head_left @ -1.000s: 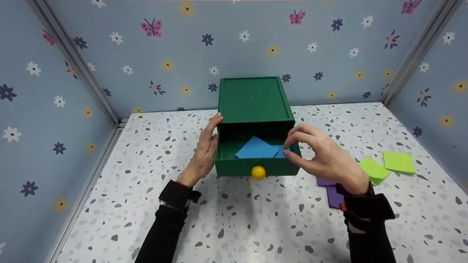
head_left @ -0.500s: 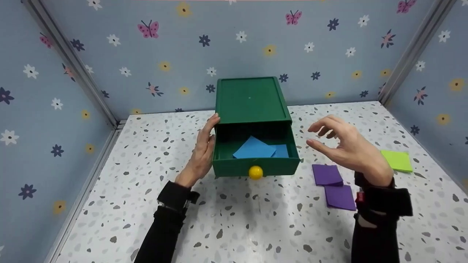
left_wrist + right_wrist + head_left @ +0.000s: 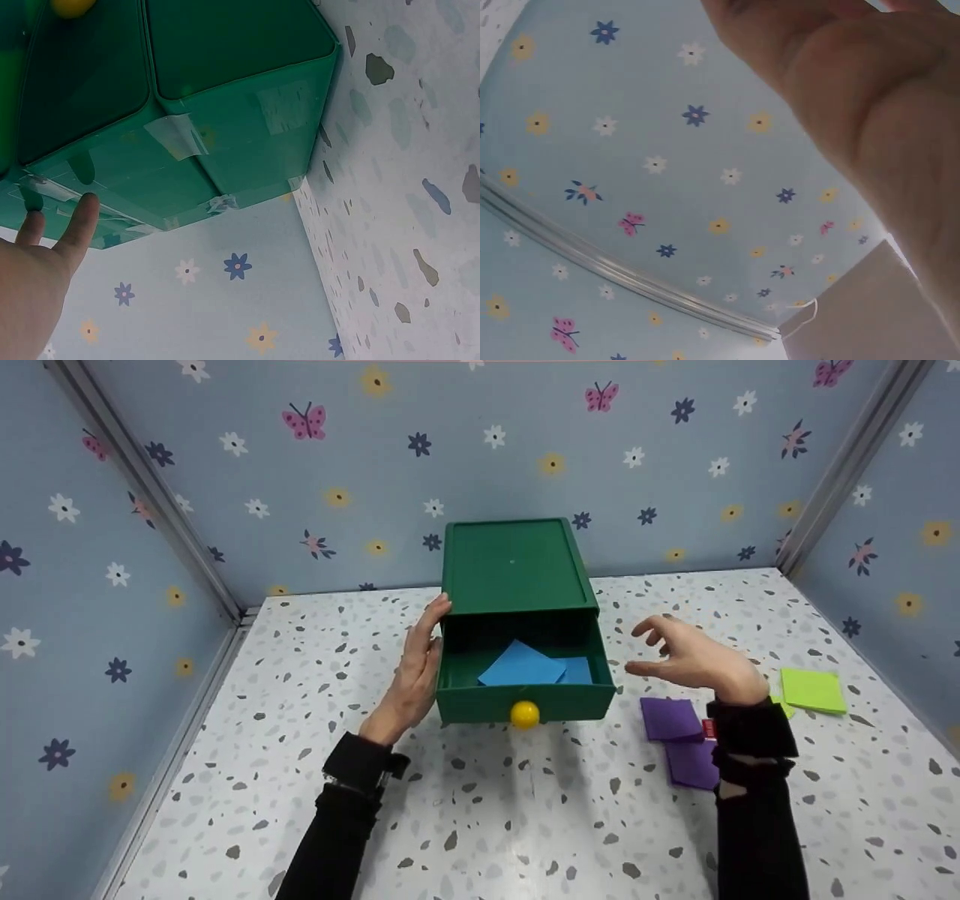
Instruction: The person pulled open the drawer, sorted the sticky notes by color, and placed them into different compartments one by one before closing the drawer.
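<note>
A green drawer box (image 3: 517,566) stands at the back middle in the head view, its drawer (image 3: 472,705) pulled out and fitted with a round yellow knob (image 3: 525,715). Inside the drawer lies a blue paper square (image 3: 517,666), overlapping another blue square (image 3: 577,670). My left hand (image 3: 411,671) rests along the box's left side, fingers extended; in the left wrist view its fingertips (image 3: 88,206) meet the taped green side. To the right of the drawer my right hand (image 3: 694,656) hovers with loosely bent fingers, holding nothing.
Two purple paper squares (image 3: 671,718) lie overlapping on the speckled table (image 3: 570,825), partly behind the right wrist. Farther right is a lime-green square (image 3: 814,690), and another lime piece peeks out beside the cuff. Flower-patterned walls (image 3: 495,472) enclose the back and sides.
My right hand has let go of the blue square in the drawer and drawn away to the right, then dipped slightly. My left hand keeps its place on the box.
</note>
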`<action>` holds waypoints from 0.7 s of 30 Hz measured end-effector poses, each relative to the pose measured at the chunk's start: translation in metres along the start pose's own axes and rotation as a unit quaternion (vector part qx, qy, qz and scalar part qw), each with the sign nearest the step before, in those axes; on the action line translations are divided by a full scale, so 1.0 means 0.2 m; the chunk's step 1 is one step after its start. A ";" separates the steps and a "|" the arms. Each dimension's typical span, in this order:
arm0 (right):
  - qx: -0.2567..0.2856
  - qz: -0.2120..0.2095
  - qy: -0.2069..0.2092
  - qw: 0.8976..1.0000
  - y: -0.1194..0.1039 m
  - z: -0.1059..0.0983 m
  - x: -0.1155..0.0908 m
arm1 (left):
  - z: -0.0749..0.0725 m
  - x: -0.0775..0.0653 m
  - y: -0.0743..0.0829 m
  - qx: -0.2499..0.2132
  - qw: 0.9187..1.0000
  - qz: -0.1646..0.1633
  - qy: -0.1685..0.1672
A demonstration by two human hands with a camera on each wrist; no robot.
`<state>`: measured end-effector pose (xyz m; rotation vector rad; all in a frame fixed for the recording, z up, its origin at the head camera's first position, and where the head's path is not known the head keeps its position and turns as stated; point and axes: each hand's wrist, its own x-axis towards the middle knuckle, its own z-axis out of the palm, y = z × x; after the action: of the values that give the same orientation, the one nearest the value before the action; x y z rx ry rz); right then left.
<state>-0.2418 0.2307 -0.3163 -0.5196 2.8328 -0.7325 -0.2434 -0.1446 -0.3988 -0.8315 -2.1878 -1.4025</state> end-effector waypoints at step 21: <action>-0.010 0.061 -0.109 0.992 0.05 0.04 0.06 | -0.01 0.00 -0.01 -0.012 1.000 0.006 -0.011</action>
<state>-0.2535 0.2315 -0.3303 -0.3979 2.6434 -0.5874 -0.2452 -0.1464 -0.3998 -0.8708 -2.1818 -1.4221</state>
